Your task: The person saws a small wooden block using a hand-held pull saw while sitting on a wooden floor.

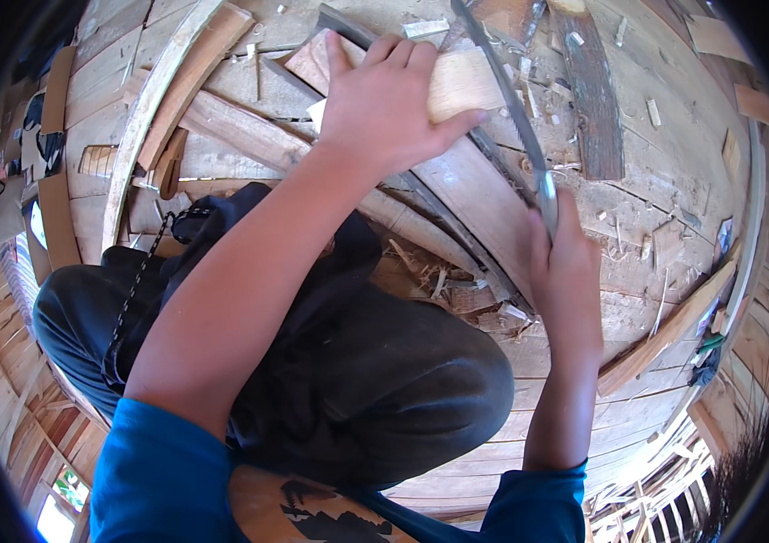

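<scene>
My left hand (384,109) presses down on a pale wooden block (464,83), fingers over its far side and thumb along its near edge. The block lies across a longer wooden plank (484,204), which slants toward my right knee. In my right hand (570,271) is a saw (513,98), its handle mostly hidden in my grip. Its thin toothed blade points away from me, beside the block's right end. Whether the teeth touch the wood I cannot tell.
A dark, rough board (594,100) lies to the far right, with wood chips scattered about. Long curved-looking strips (151,122) lie at the left. Another plank (669,330) rests at the right. My bent knee (439,380) is close below the planks.
</scene>
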`<state>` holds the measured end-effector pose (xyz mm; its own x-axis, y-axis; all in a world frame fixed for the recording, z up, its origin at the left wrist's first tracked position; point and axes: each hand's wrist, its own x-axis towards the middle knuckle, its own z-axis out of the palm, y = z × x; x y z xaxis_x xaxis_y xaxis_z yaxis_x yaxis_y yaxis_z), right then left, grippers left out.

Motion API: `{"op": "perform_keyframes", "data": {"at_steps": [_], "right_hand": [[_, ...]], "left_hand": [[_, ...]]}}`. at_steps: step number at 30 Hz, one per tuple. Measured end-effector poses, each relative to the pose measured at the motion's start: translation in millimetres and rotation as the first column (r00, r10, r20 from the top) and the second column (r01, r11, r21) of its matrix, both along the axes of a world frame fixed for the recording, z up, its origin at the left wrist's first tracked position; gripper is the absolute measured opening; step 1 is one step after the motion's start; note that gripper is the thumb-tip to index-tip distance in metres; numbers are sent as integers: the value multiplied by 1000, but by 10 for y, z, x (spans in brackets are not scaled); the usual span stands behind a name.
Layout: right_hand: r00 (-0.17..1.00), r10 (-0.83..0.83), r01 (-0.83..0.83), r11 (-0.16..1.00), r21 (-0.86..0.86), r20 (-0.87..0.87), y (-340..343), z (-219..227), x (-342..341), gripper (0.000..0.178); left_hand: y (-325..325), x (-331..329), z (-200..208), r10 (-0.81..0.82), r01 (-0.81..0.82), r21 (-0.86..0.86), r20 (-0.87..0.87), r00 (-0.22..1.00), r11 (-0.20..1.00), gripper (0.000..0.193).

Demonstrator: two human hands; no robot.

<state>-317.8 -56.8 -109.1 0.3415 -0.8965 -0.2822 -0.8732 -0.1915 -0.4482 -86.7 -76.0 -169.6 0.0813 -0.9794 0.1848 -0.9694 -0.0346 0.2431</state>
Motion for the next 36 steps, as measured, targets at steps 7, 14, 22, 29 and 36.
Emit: {"op": "perform_keyframes", "data": {"at_steps": [7, 14, 22, 29, 36], "right_hand": [[1000, -4, 4, 999, -32, 6, 349, 150, -326, 27], [999, -34, 33, 997, 72, 4, 224, 181, -205, 27], [995, 83, -77, 992, -99, 54, -69, -45, 128, 22], [1000, 3, -4, 1000, 23, 28, 114, 62, 48, 24], [1000, 1, -2, 1000, -13, -15, 88, 15, -22, 28]], "left_hand": [[4, 12, -1, 2, -2, -26, 34, 999, 1000, 72], [40, 29, -42, -10, 12, -77, 25, 1000, 997, 75], [23, 59, 1, 17, -18, 24, 19, 1000, 1000, 76], [52, 10, -51, -41, 43, -115, 18, 999, 992, 72], [25, -18, -32, 19, -19, -7, -13, 1000, 1000, 73]]}}
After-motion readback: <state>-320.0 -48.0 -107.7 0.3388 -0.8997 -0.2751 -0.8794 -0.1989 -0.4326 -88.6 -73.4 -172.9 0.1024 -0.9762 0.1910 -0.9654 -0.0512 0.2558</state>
